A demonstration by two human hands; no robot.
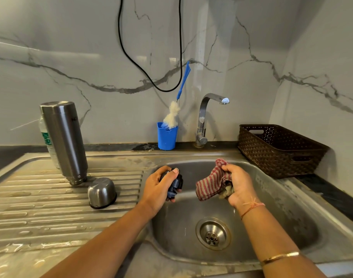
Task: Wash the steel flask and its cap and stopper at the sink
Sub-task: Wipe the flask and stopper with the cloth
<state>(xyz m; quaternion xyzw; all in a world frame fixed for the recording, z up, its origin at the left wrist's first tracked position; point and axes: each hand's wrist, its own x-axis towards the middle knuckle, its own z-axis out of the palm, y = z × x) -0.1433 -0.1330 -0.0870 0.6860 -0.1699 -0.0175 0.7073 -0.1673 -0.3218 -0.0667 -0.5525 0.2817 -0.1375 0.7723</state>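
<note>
Gripping stopper (176, 184) in left hand (161, 185), fingers curled round it, above sink (282, 207), likely to keep drips in. Clutching bunched striped cloth (211, 182) in right hand (236, 185), close by, probably for wiping it. Well apart on drainboard (31, 207): flask (63, 141) upended, cap (102, 192) mouth-down just beside, likely set so to drain.

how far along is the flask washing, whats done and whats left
Likely done: the steel flask stands inverted on the drainboard, the steel cap mouth-down beside it, as if draining. In hand: the left hand holds the dark stopper over the sink while the right hand grips a striped cloth. Left: finish the stopper and set it down.
</note>
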